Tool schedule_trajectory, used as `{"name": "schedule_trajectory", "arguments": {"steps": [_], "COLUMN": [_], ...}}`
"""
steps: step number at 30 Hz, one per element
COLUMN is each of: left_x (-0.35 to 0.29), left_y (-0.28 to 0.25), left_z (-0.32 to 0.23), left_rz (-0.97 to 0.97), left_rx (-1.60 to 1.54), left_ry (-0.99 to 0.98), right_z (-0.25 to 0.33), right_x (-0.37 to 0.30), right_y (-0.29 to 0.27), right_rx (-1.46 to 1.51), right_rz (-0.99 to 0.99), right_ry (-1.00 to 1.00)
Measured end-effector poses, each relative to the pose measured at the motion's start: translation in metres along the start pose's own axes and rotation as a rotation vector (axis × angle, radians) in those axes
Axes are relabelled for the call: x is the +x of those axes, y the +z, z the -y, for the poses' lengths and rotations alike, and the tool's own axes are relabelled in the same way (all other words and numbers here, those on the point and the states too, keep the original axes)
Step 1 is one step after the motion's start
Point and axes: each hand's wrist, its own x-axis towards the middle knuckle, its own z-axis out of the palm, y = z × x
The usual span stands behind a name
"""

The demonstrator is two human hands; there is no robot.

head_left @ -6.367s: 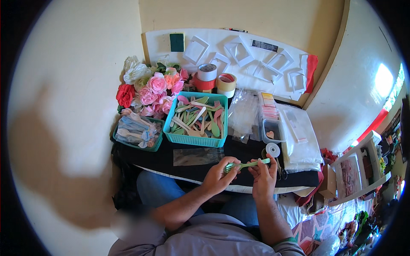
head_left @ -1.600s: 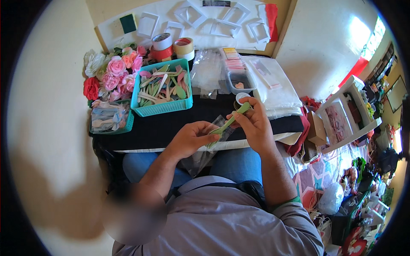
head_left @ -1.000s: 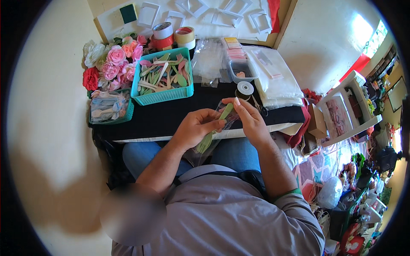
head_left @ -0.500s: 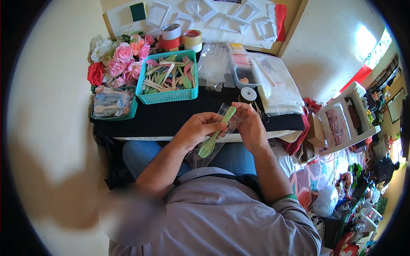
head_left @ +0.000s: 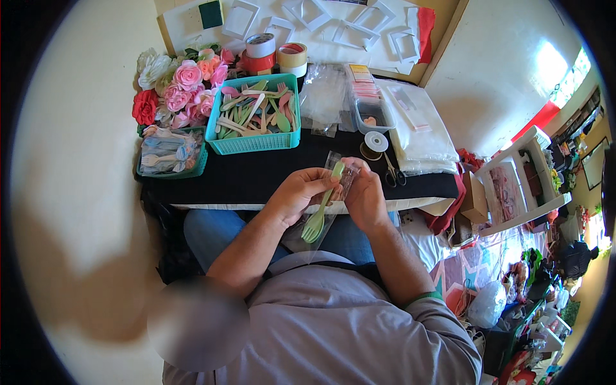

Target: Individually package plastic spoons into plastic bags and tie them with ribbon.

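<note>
Just off the table's near edge, my left hand (head_left: pixel 299 194) pinches a pale green plastic fork (head_left: pixel 314 226) by its handle, thumb on top. The fork slants with its tines down toward my lap. Around and behind it lies a clear plastic bag (head_left: pixel 332 160), its top end sticking up past the handle. My right hand (head_left: pixel 366 197) closes on the bag's edge beside the upper handle; some of its fingertips are hidden behind the film. Whether a second utensil is nested under the fork, I cannot tell.
A teal basket (head_left: pixel 255 145) holds loose coloured cutlery; a smaller green basket (head_left: pixel 192 171) holds bagged cutlery. Artificial flowers (head_left: pixel 187 77) and tape rolls (head_left: pixel 292 58) stand behind. To the right are a ribbon spool (head_left: pixel 373 145), scissors (head_left: pixel 393 173), a clear tub (head_left: pixel 375 117) and plastic sheets (head_left: pixel 420 138).
The fork has turned steeper, and its handle end sits lower beneath my left thumb. My right hand has moved slightly left and down and its fingers have drawn in on the bag, uncovering the scissors.
</note>
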Motion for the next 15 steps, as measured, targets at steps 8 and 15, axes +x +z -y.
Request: {"name": "schedule_trajectory", "arguments": {"steps": [8, 15], "left_x": [-0.0032, -0.0045], "left_y": [-0.0012, -0.0009], "left_z": [-0.0055, -0.0029], "left_rz": [-0.016, -0.038], "left_rx": [0.023, 0.14], "left_ry": [-0.003, 0.022], "right_z": [-0.0103, -0.0025], "right_x": [-0.0051, -0.0055], "right_y": [0.0059, 0.0042], "right_rx": [-0.121, -0.288], "right_rz": [0.034, 0.03], "right_ry": [-0.015, -0.052]}}
